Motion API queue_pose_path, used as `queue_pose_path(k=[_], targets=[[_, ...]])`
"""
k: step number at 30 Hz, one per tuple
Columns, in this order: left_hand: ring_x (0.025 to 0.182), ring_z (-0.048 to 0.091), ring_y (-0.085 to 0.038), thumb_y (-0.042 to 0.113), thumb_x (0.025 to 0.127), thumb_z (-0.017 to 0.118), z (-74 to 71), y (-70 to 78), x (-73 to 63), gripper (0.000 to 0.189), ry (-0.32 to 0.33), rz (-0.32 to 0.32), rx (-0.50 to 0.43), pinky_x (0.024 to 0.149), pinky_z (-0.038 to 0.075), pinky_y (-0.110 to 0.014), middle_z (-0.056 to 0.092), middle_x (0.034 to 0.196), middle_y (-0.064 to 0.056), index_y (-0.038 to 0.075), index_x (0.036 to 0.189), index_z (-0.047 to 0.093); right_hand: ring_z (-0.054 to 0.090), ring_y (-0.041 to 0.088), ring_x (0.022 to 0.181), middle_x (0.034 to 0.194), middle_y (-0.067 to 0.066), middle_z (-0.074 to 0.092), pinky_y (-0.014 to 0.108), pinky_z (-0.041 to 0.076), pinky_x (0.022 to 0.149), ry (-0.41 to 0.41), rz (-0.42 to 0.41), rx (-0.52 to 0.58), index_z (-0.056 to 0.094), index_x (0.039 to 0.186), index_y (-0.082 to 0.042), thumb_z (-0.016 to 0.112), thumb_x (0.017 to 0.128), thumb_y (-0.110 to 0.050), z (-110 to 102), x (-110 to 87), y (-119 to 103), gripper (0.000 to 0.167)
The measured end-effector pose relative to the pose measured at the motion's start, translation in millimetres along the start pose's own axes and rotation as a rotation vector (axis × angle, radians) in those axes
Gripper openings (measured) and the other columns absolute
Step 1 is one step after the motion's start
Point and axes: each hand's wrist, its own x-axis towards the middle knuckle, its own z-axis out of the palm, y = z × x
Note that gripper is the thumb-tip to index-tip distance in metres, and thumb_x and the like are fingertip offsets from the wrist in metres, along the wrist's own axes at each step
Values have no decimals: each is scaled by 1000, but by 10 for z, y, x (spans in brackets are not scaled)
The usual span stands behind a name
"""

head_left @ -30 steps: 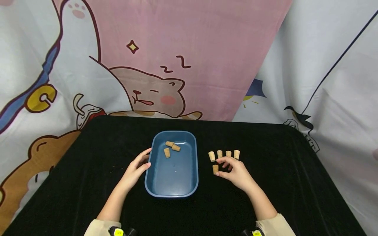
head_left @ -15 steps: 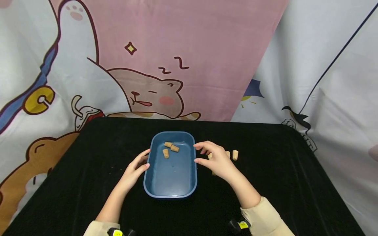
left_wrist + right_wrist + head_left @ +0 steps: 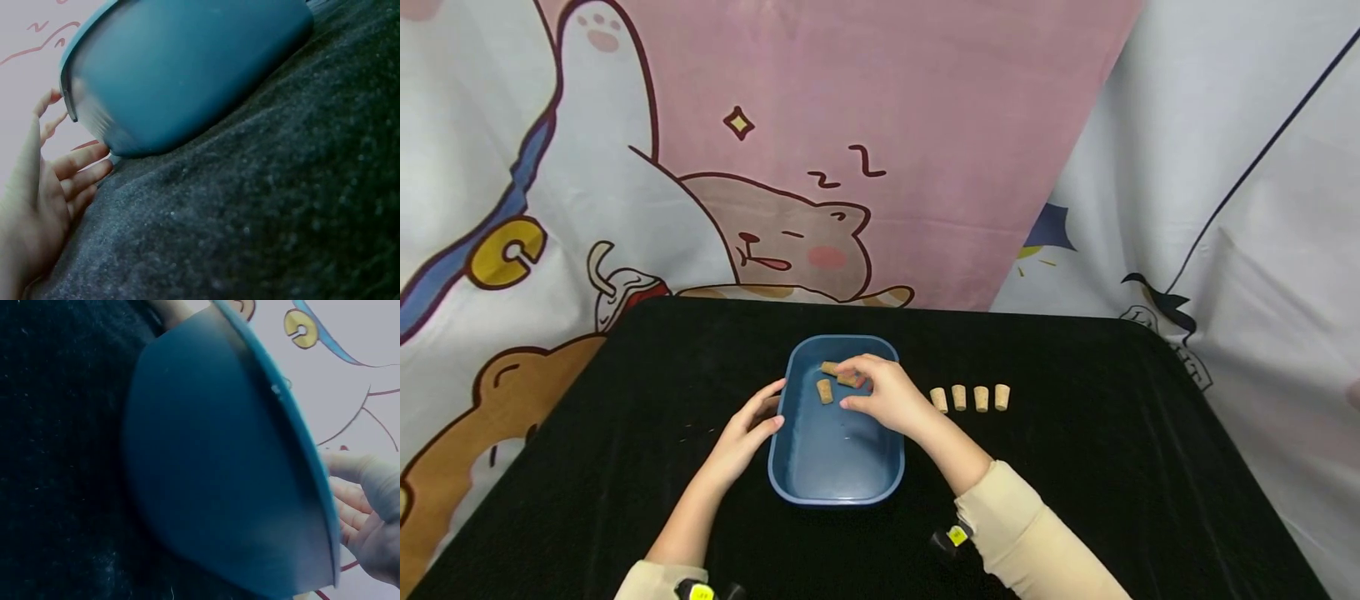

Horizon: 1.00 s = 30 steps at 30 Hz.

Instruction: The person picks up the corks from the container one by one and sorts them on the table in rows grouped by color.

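A blue plastic tray [image 3: 835, 467] lies on the black cloth with three tapered cork stoppers in it. One cork stopper [image 3: 825, 392] stands apart from a second cork stopper [image 3: 829, 367]; the third cork stopper [image 3: 846, 381] lies partly behind my right fingers. My right hand [image 3: 883, 396] hovers over the tray, thumb and forefinger spread around that third one. No grip on it is visible. Against the tray's left side rests my left hand [image 3: 741, 433], its fingers lightly bent; the left wrist view shows this hand [image 3: 47, 206] touching the tray wall [image 3: 181, 75].
To the tray's right, several corks form a row, ending in a cork [image 3: 1002, 397]. Another spot below the row is covered by my right forearm [image 3: 955, 454]. A printed curtain [image 3: 925, 167] hangs behind the black tabletop [image 3: 1112, 467].
My right hand has moved left, from the corks on the cloth, across the tray's right rim, to over the corks inside. The left hand stays at the tray.
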Motion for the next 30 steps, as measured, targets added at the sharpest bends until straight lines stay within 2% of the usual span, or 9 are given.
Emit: queue_pose_path(k=[6,14,21,30], targets=[[121,48,-40,18,100,49,12,1,1,50,-6,-10,-11,95,43,-53,45,138,-23,15,148,35,59,26,100,122,6,60,29,51,77,-48,14,-57,61,125,-7,75,82,-7,103,184,67,45],[121,47,-41,18,100,49,-1,-14,9,50,-5,1,-12,95,42,-55,45,138,-25,15,148,35,60,22,94,115,9,61,26,52,77,-110,80,-146,61,125,-6,76,82,-10,209,368,142,45],[122,46,-42,19,100,50,8,-3,19,51,-5,-13,-7,96,42,-55,43,139,-25,16,148,34,58,19,89,115,8,61,27,51,75,-124,120,-192,63,123,-8,78,81,-13,280,449,194,45],[122,47,-42,19,100,50,3,9,19,52,-3,-27,0,95,42,-54,43,139,-25,16,149,34,59,21,101,113,8,63,33,50,85,-120,129,-245,67,117,-7,80,78,-12,369,523,251,41]])
